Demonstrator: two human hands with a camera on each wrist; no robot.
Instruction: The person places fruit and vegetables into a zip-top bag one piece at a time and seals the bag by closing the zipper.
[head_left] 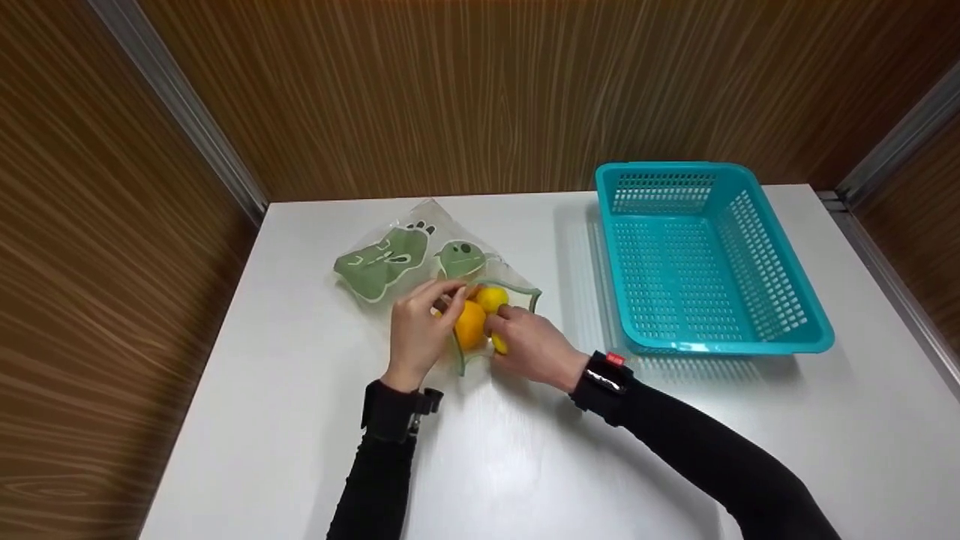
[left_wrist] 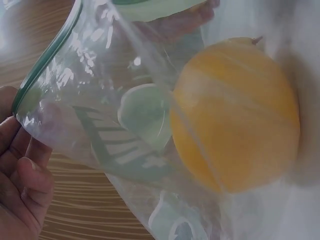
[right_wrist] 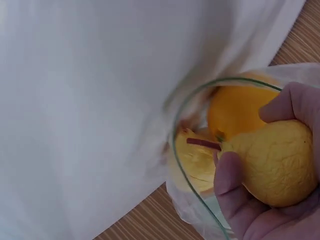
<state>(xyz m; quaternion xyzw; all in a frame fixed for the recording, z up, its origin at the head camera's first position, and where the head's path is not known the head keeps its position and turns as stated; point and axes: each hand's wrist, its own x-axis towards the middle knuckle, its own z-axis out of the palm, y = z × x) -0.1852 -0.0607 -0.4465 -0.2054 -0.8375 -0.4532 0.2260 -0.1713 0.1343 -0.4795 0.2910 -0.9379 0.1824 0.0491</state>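
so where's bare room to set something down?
Bare white table: left of the clear bag to the table's left edge, between left forearm and right forearm, and a strip between bag and teal basket. The basket is bare inside too. Crowded at the bag's mouth: left hand, right hand with pear, orange fruit.

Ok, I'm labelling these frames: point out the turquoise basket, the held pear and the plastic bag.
Turquoise basket (head_left: 671, 279): head view, on its bare floor.
Held pear (right_wrist: 277, 162): right wrist view, on its rounded body.
Plastic bag (head_left: 391, 260): head view, on its larger green print.
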